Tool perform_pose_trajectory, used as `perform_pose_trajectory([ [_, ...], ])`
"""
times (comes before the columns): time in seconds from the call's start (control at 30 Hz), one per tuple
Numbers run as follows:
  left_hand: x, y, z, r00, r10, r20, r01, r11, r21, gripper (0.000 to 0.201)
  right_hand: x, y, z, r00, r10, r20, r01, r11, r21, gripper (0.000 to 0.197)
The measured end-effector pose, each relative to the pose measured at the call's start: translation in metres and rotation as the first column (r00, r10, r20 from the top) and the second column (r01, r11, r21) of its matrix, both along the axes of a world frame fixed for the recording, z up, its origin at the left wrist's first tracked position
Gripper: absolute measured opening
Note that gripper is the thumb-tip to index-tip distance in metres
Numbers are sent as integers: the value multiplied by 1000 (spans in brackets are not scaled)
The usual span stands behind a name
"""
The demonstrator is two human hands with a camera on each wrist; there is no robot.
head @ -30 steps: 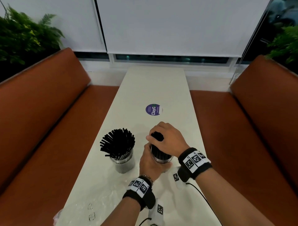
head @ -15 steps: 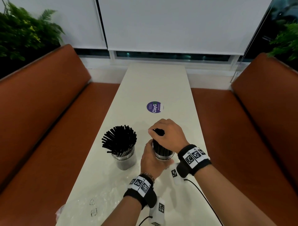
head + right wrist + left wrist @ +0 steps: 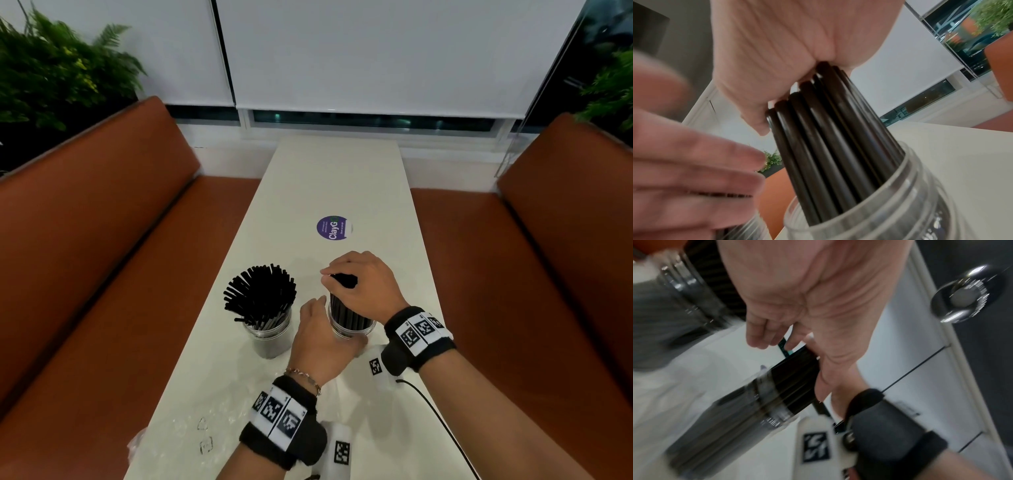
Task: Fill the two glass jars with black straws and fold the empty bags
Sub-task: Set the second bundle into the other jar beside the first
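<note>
Two glass jars stand on the white table. The left jar holds a fanned bunch of black straws. A tighter bundle of black straws stands in the right jar. My right hand grips that bundle at its top from above, as the right wrist view shows: right hand, straws, jar. My left hand is between the jars with blurred, straight fingers, not wrapped round the right jar. A clear empty bag lies crumpled near the table's front.
A round purple sticker lies on the table beyond the jars. Brown bench seats flank the table on both sides. A black cable trails from my right wristband. The left wrist view is blurred.
My left hand, which held the right jar's side, has loosened, and its fingers have straightened toward the left. My right hand stays on the straw tops.
</note>
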State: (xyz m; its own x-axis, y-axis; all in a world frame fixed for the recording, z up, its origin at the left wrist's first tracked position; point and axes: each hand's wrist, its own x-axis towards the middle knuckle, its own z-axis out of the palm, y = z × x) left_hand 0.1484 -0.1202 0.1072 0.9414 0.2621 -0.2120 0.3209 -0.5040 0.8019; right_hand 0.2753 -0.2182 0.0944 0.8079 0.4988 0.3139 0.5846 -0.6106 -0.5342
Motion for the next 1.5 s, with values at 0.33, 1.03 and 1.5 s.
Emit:
perform_pose_trajectory([
  [0.33,-88,128,39,997,18,-79,-14,999,51,35,-36,12,38,993,96,68,-101,992,73,59],
  [1.03,27,185,-88,964,-239,-112,240,971,-7,77,-37,119,-25,956,246,-161,-240,969,53,106],
  [1.5,39,163,-100,975,-215,-49,217,976,38,84,-37,152,-24,969,-141,202,144,990,-1,22],
])
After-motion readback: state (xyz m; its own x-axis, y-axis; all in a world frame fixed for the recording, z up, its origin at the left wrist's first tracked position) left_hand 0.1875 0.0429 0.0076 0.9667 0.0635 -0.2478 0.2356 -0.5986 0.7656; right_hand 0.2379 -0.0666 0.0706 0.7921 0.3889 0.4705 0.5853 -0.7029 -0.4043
